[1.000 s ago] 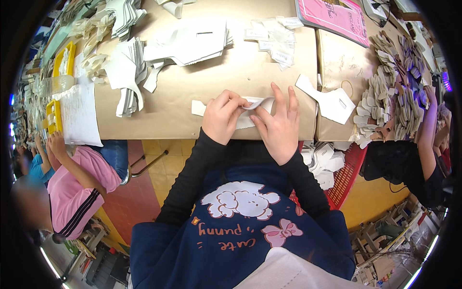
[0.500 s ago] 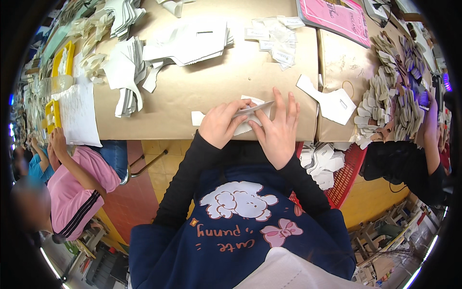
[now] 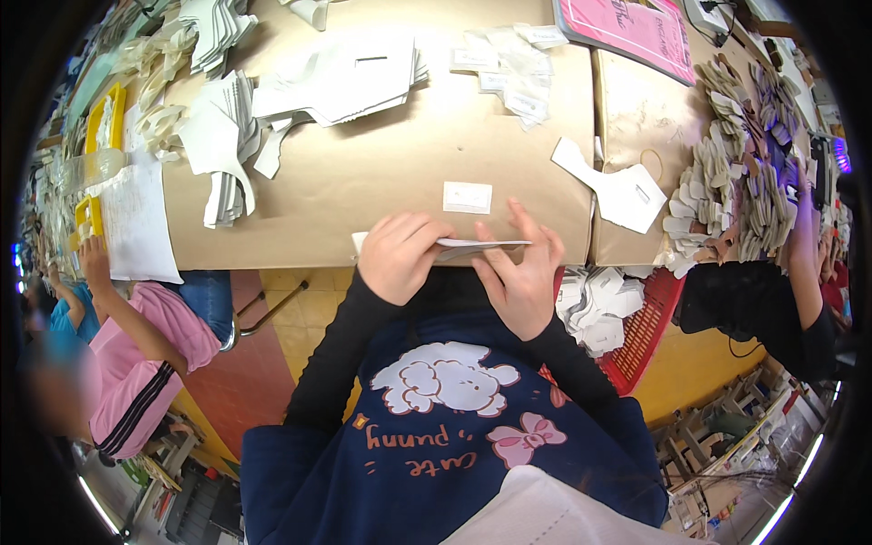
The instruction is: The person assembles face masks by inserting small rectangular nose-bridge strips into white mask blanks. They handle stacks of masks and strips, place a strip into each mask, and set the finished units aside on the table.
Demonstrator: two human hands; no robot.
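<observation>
**A:** What is in the worker's hands at the near edge of the bench [image 3: 363, 182]?

**B:** A thin white card cut-out [image 3: 472, 245], held flat and seen almost edge-on, just over the bench's front edge. The left hand [image 3: 398, 256] is curled shut on its left end, fingers folded over the top. The right hand [image 3: 520, 272] pinches the right part, thumb underneath and fingers spread on top, one finger raised toward the bench.

**A:** And the surface itself?

**B:** Covered in brown paper. A small white rectangular label [image 3: 467, 197] lies just beyond the hands, apart from the cut-out. Farther back sits a loose stack of white die-cut sheets [image 3: 341, 82], with more cut pieces [image 3: 218, 154] spilling toward the left edge. A scatter of small white tags [image 3: 513, 68] lies back right, beside a pink booklet [image 3: 640, 32].

**A:** To the right?

**B:** One larger white shaped piece [image 3: 618, 191] lies across the seam between two sheets of brown paper. Beyond it are fanned rows of greyish card pieces [image 3: 736, 182]. A red basket [image 3: 636, 336] holding white cut-outs stands below the bench, near the right elbow.

**A:** Anyone else in view?

**B:** A person in a pink top [image 3: 145, 354] sits at the left, and a dark-sleeved arm [image 3: 799, 300] reaches in from the right.
</observation>
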